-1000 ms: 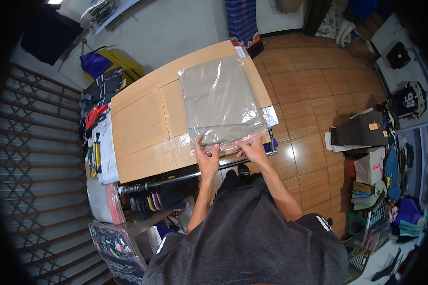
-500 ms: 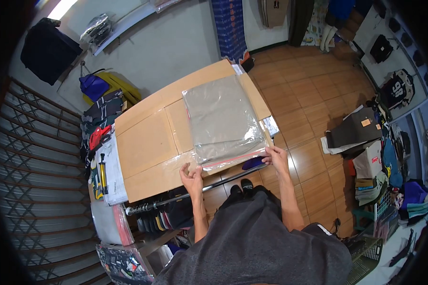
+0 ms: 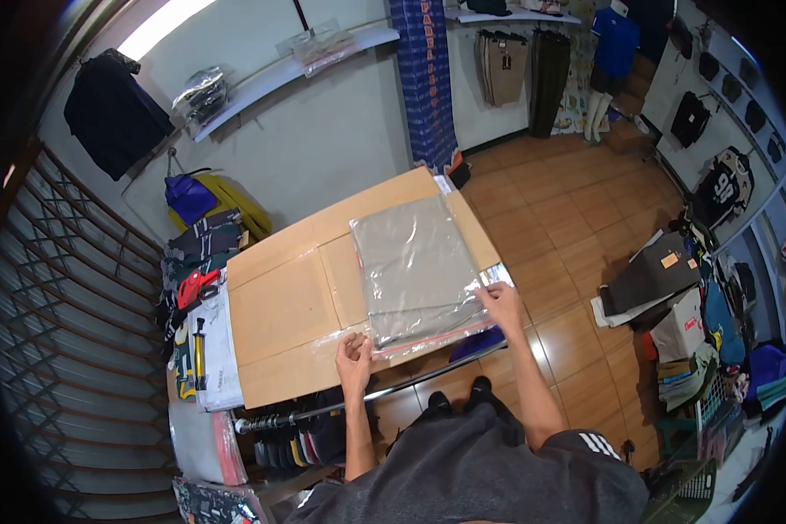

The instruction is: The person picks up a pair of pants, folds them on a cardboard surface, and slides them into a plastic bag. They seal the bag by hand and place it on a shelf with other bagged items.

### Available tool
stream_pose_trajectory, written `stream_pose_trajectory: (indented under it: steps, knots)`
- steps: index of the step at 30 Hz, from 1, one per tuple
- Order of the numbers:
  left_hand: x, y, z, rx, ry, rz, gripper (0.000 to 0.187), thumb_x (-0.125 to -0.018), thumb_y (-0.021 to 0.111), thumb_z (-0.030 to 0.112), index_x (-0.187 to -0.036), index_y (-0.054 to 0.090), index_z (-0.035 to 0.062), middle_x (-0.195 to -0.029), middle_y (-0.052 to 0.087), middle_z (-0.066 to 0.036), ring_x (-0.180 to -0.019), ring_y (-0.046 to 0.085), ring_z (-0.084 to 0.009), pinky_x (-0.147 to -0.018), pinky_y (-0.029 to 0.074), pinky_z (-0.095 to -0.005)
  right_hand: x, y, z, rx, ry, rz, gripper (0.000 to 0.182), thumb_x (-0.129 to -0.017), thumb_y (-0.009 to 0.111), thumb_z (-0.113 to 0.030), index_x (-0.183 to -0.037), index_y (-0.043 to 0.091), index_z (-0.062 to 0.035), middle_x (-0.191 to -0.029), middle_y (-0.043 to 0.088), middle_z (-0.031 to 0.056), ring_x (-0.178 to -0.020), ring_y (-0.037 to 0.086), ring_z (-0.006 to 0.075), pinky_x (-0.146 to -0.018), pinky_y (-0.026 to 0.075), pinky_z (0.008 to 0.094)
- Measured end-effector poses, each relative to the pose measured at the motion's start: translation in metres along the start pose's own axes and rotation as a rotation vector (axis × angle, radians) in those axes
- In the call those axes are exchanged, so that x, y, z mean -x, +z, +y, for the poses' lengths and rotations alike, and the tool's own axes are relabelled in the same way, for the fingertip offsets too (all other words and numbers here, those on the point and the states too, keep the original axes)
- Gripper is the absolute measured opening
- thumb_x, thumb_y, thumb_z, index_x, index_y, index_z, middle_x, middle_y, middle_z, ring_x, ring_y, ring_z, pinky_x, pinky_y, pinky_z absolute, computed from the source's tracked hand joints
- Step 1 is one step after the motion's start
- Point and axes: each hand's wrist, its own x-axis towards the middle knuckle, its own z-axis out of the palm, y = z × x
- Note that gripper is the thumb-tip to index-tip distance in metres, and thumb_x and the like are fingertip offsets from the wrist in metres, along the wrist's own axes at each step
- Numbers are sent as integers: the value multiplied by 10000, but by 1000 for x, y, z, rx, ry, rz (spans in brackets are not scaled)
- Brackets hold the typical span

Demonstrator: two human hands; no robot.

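A clear plastic bag [image 3: 419,271] with a folded grey-beige garment inside lies flat on a cardboard sheet [image 3: 284,297]. A red strip runs along the bag's near edge. At the near left corner, my left hand [image 3: 355,362] has its fingers curled and closed on the plastic. My right hand [image 3: 501,306] pinches the bag's right side, a little above the near right corner. The fingertips of both hands are partly lost against the shiny plastic.
On the left are a red tool [image 3: 196,288], a yellow-and-black tool [image 3: 200,354] and stacked clothes [image 3: 205,236]. A metal rail [image 3: 393,390] with hanging garments runs below the near edge. Piled clothes [image 3: 655,271] stand to the right, past the tiled floor [image 3: 559,253].
The head view has tilted up, so the table appears lower. My right hand has shifted from the near right corner up along the bag's right side. My left hand stays at the left corner.
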Motion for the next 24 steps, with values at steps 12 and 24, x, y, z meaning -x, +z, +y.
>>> stream_pose_trajectory:
  steps: [12, 24]
  knots:
    - [-24, 78, 32, 193, -397, -344, 400, -1035, 680, 316, -1251, 660, -20, -946, 692, -27, -783, 651, -99, -643, 510, -238, 3, -104, 69, -632, 315, -647, 588, -932, 765, -78, -1452, 505, 8, -1157, 704, 99, -1031, 674, 168, -863, 554, 312]
    - [31, 386, 106, 186, -251, -797, 530, -946, 670, 69, -1446, 509, 4, -1210, 701, -78, -1049, 684, -146, -934, 542, -301, -24, -350, 146, -623, 497, -697, 679, -908, 775, -77, -1499, 441, -93, -1226, 695, 59, -1021, 659, 113, -809, 549, 277]
